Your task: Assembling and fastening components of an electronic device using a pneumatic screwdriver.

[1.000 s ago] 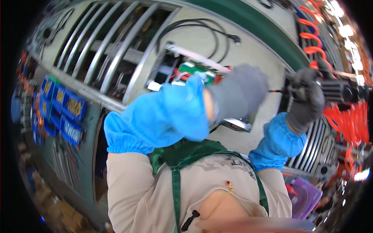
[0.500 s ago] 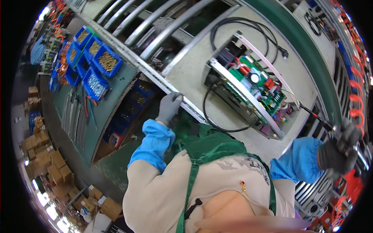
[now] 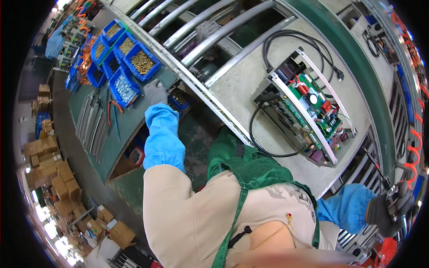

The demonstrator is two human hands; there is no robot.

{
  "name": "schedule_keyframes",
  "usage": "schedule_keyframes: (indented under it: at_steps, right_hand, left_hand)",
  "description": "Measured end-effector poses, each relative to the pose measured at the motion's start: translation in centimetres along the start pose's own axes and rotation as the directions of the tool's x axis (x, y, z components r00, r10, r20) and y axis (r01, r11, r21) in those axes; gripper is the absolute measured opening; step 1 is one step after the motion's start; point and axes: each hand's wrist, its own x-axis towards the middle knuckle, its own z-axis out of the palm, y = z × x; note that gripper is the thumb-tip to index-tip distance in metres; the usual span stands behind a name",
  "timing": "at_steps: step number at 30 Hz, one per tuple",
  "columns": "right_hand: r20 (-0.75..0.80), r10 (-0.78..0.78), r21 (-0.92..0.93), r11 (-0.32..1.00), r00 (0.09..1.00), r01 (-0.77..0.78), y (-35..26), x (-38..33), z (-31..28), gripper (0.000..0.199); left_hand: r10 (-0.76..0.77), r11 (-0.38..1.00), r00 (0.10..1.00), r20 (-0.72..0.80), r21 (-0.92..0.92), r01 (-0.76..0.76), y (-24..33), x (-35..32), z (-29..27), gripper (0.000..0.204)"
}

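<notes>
Metal box (image 3: 306, 117): top uncovered, set askew on a pale board (image 3: 237, 89); two pale rails along its sides, green circuit board between them, red parts and one round white part on it.
Power driver (image 3: 387, 183): gripped in the right hand (image 3: 391, 210); thin dark shaft with a red band, tip up and leftward, apart from the box.
Bin of silver screws (image 3: 124, 87): blue, open-topped, tilted; left hand (image 3: 156, 92) just beside its right edge, contact unclear.
Bin of brass screws (image 3: 142, 62): blue, well filled, adjoining the silver one.
</notes>
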Motion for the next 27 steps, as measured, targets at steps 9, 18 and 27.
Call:
schedule_keyframes:
  at_steps: [9,18,27]
  right_hand:
    - [-0.276,-0.249,-0.467,0.879,0.928,0.097,0.8,-2.2,2.0,0.049]
    - [-0.203,-0.268,-0.521,0.844,0.942,0.128,-0.9,-4.4,3.1,0.049]
    - [-0.318,-0.262,-0.446,0.89,0.911,0.1,-1.6,-6.6,4.1,0.047]
  left_hand:
    - [-0.005,0.999,0.995,0.1,0.05,0.0,-1.7,2.4,0.1,0.024]
    - [-0.098,0.978,0.995,0.019,-0.183,0.1,-4.2,2.5,0.2,0.031]
    - [-0.243,0.95,0.961,0.131,-0.169,0.263,-1.6,1.0,-3.9,0.032]
